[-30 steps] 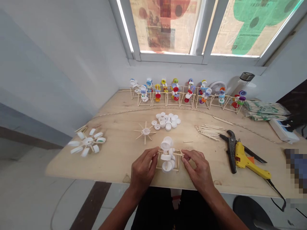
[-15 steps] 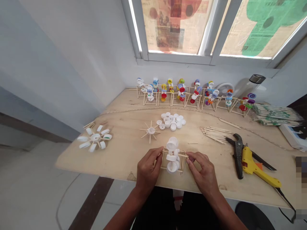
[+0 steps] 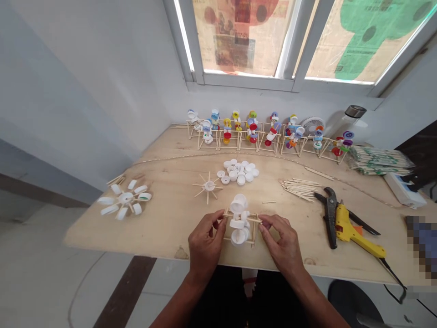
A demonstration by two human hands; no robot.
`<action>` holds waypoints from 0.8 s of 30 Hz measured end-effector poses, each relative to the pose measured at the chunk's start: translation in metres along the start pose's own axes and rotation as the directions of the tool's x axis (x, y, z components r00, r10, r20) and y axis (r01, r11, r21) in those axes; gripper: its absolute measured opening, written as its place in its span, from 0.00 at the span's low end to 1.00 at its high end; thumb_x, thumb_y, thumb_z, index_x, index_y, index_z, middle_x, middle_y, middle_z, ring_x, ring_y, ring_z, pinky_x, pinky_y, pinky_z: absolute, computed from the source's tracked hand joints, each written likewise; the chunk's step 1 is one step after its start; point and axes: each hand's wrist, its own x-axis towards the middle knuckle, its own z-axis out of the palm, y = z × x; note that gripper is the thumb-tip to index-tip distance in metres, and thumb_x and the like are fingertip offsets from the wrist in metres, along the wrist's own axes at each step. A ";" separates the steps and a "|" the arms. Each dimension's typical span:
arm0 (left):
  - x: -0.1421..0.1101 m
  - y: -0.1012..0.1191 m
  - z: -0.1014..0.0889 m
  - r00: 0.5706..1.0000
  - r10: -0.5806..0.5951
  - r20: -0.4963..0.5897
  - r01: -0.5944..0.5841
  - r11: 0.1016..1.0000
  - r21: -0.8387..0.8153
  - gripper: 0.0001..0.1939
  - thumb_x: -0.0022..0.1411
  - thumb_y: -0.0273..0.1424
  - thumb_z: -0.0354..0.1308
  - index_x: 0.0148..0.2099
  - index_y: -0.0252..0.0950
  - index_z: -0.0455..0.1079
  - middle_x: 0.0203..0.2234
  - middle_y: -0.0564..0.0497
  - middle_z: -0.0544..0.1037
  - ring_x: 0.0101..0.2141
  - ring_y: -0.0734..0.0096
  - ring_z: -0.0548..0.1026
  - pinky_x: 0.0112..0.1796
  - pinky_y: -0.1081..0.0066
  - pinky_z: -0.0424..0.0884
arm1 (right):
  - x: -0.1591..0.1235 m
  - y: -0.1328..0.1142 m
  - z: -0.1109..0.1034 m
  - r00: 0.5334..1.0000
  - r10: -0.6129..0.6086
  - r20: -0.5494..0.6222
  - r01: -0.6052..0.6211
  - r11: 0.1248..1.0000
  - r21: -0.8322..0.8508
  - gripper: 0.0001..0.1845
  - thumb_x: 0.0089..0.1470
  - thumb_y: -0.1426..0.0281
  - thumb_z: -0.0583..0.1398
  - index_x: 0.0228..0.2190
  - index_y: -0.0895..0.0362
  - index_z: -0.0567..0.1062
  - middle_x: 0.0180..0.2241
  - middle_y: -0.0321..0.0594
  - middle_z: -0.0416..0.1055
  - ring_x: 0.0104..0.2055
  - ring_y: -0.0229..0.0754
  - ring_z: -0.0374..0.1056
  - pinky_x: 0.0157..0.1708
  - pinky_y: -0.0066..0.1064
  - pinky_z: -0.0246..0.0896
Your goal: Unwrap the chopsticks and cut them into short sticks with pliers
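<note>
Two hands hold one stick frame (image 3: 253,230) near the front edge of the table (image 3: 160,228). From my remote seat, I see the left hand (image 3: 205,241) half-closed with its fingers on the frame's left side, while the right hand (image 3: 282,239) pinches the right side with its fingertips. White caps (image 3: 239,203) stack up through the middle. Uneven pressure could spring a joint or tip this top-heavy frame, shedding caps. A slip toward the edge could drop it. The glue gun (image 3: 351,230) sits nearby, and its cord (image 3: 392,278) could snag a sleeve.
</note>
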 end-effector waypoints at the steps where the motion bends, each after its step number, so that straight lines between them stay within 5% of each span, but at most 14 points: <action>1: 0.000 0.000 0.000 1.000 0.009 -0.003 -0.009 1.000 0.009 0.11 0.59 0.33 0.54 0.42 0.35 0.71 0.28 0.51 0.76 0.24 0.76 0.71 0.25 0.75 0.68 | 0.000 0.000 0.000 1.000 0.000 0.000 0.000 1.000 0.000 0.11 0.55 0.71 0.56 0.41 0.54 0.72 0.26 0.37 0.73 0.31 0.41 0.70 0.37 0.35 0.62; 6: 0.000 0.000 0.001 0.998 0.056 -0.014 -0.055 0.997 0.047 0.11 0.59 0.32 0.54 0.43 0.34 0.71 0.28 0.51 0.76 0.24 0.76 0.71 0.26 0.75 0.69 | 0.001 -0.001 -0.001 1.000 -0.012 -0.004 0.012 1.000 -0.021 0.11 0.55 0.72 0.56 0.40 0.54 0.72 0.27 0.36 0.73 0.31 0.40 0.69 0.36 0.35 0.61; 14: -0.001 -0.001 0.001 0.990 0.141 -0.031 -0.135 0.982 0.132 0.11 0.60 0.31 0.53 0.43 0.35 0.71 0.28 0.50 0.77 0.24 0.75 0.72 0.26 0.75 0.69 | 0.001 -0.003 0.002 0.979 -0.197 -0.060 0.176 0.951 -0.254 0.11 0.54 0.76 0.55 0.39 0.57 0.72 0.30 0.40 0.74 0.32 0.41 0.70 0.38 0.38 0.58; 24: -0.001 -0.001 0.002 0.987 0.160 -0.013 -0.157 0.979 0.130 0.10 0.60 0.29 0.53 0.43 0.35 0.70 0.29 0.50 0.77 0.25 0.75 0.72 0.27 0.75 0.69 | 0.000 -0.008 0.008 0.976 -0.185 -0.113 0.144 0.943 -0.299 0.10 0.50 0.78 0.55 0.36 0.57 0.70 0.26 0.38 0.72 0.29 0.41 0.68 0.37 0.38 0.57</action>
